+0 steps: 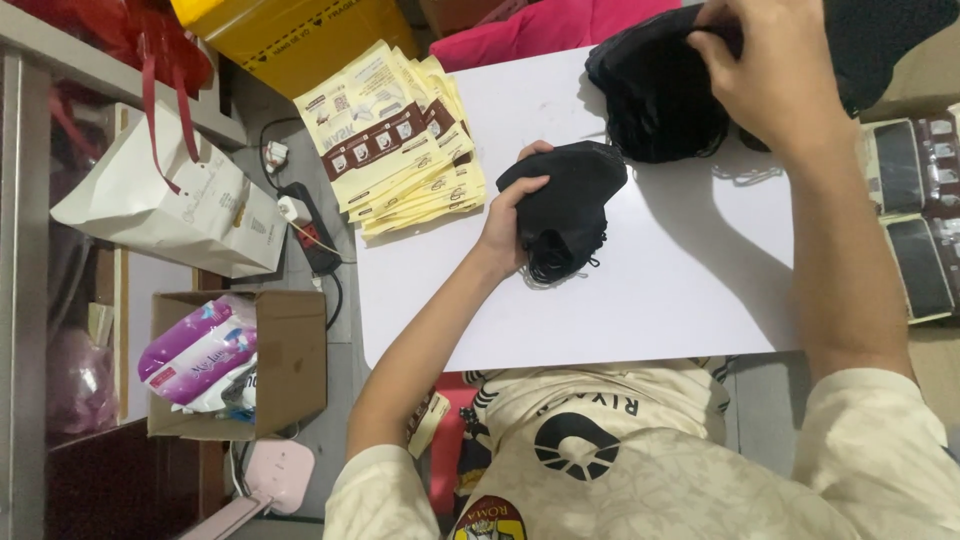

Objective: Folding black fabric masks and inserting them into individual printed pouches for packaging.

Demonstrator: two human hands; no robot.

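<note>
Our left hand point(510, 215) grips one black mask point(565, 205) closed; our right hand point(770, 75) pinches the pile point(655, 95) beyond it, better lifting only one.

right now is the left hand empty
No, the left hand grips a small stack of black face masks on the white board.

You have a flat white tabletop point(690, 290) under soft black fabric masks point(570, 205). Beside them lie pale yellow paper packets point(400, 140) with dark brown bands. Your cream short-sleeved shirt point(600, 450) carries a black round mark.
</note>
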